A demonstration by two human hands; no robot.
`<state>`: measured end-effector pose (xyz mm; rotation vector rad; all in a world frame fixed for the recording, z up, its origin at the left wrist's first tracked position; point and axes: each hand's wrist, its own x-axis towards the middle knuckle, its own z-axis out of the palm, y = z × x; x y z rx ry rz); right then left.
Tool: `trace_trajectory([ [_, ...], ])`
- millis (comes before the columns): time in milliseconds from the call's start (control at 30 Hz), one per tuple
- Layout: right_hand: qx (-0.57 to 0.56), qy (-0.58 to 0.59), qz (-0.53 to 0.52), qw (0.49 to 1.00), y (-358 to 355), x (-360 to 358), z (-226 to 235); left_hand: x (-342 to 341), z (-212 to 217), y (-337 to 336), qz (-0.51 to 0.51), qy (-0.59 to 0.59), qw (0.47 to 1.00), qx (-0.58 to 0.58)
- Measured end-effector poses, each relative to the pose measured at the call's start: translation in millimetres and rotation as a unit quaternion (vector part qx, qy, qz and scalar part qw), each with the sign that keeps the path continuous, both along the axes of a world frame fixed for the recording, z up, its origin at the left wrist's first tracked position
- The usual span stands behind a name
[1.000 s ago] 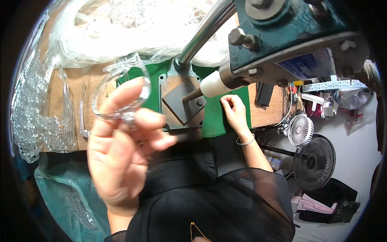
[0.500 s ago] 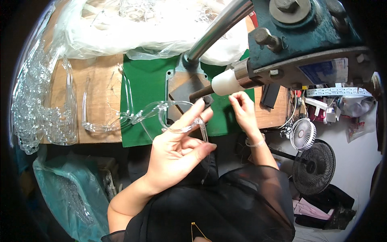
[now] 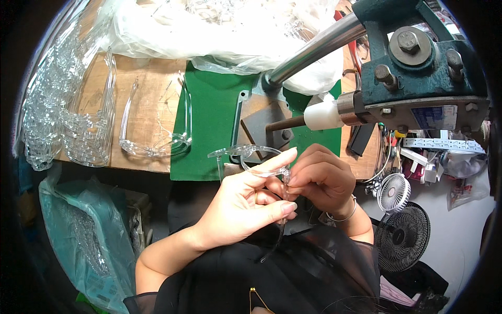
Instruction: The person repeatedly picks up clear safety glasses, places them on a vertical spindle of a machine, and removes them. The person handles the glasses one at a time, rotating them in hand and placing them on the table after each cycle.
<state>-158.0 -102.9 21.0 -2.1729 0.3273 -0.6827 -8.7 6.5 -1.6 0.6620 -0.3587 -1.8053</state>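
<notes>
A clear plastic eyeglass frame (image 3: 222,152) is held in front of the press, with my left hand (image 3: 230,209) closed round its temple and the near end of its front. One temple hangs down past my left thumb toward my lap. My right hand (image 3: 327,180) is closed, its fingertips pinched together against the hinge corner of the frame. Whatever lies between those fingertips is hidden or too small to make out. Behind the hands stands a green hand press (image 3: 423,83) with a white collar (image 3: 321,115) and a rod above its metal base (image 3: 264,125).
Another clear eyeglass frame (image 3: 157,150) lies at the left of the green mat (image 3: 209,99). Stacked clear frames (image 3: 86,141) fill the table's left end; a bulky white plastic bag (image 3: 162,36) lies behind. Fans (image 3: 402,238) and a teal crate (image 3: 99,246) flank me below table height.
My right hand has come from beside the press to the frame's hinge corner, meeting my left hand. The held frame has shifted slightly right and down. The view has also shifted.
</notes>
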Motion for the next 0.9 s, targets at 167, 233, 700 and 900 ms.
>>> trace_trajectory([
  [167,0.094,-0.021,-0.017,0.995,2,-6,-6,-5,-2,-2,-0.002,-0.053,0.998,-0.041],
  [233,0.12,-0.02,-0.012,0.992,1,-7,-6,-5,-3,-2,-0.015,-0.014,0.999,-0.028],
  [700,0.006,-0.132,-0.059,0.989,-7,-11,-1,-3,2,-12,0.029,-0.026,0.995,-0.09],
  [900,-0.198,-0.39,-0.237,0.868,-38,-22,92,-12,26,-61,0.093,-0.006,0.993,-0.07],
])
